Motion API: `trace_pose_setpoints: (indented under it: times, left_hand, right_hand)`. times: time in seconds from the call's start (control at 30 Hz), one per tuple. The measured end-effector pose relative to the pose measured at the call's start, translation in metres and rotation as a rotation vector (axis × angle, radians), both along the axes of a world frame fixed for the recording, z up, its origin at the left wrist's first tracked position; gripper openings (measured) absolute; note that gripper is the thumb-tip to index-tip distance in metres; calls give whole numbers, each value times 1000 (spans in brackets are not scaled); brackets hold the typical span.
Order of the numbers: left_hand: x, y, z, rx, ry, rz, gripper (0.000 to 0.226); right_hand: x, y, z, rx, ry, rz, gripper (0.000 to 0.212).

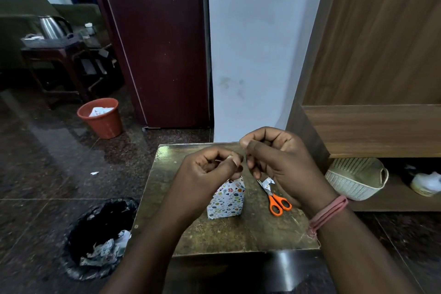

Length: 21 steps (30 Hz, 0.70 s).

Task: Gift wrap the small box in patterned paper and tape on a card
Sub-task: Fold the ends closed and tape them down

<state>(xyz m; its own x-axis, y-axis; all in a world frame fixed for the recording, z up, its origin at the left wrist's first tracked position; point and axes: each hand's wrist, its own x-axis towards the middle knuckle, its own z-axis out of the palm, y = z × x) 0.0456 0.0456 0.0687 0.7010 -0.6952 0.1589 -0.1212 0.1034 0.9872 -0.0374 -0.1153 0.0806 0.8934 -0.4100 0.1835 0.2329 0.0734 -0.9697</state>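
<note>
Both hands [241, 162] raised, fingertips pinching something small together above upright wrapped box [226, 199], long axis vertical.

White wrapping on the small box [226, 200] — dotted with orange, blue and yellow egg shapes. Bright orange handles on the scissors [278, 203]. Mottled brassy-green table [238, 234]. Terracotta bucket [101, 117], cream perforated basket [353, 179] — black-lined bin [100, 236], pink wristband [327, 215].

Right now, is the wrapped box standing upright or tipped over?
Upright: the wrapped box stands on its base on the table, below both hands.
</note>
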Motion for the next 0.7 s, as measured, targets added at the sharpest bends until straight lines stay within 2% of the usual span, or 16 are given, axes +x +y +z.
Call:
trace_pose_setpoints:
  times: [0.07,0.17,0.23,0.37,0.47,0.6,0.7]
  left_hand:
    - [-1,-3,1,-38,80,-13,18]
    - [1,-7,0,2,29,20,27]
    - [1,-8,-1,-19,90,12,30]
    - [-2,-8,2,-132,262,-21,28]
    - [-4,-8,3,-157,311,-31,33]
    - [-5,-9,4,-203,390,-41,33]
    - [-6,-8,6,-218,450,-71,26]
  right_hand:
    - [3,1,-1,42,22,-53,9]
    - [5,2,0,85,45,-110,6]
    - [6,2,-1,88,30,-117,11]
    - [5,5,2,108,-11,-130,14]
    - [5,7,2,112,-3,-117,8]
    - [8,9,-2,7,-15,-193,6]
    - [8,10,-2,7,-13,-188,6]
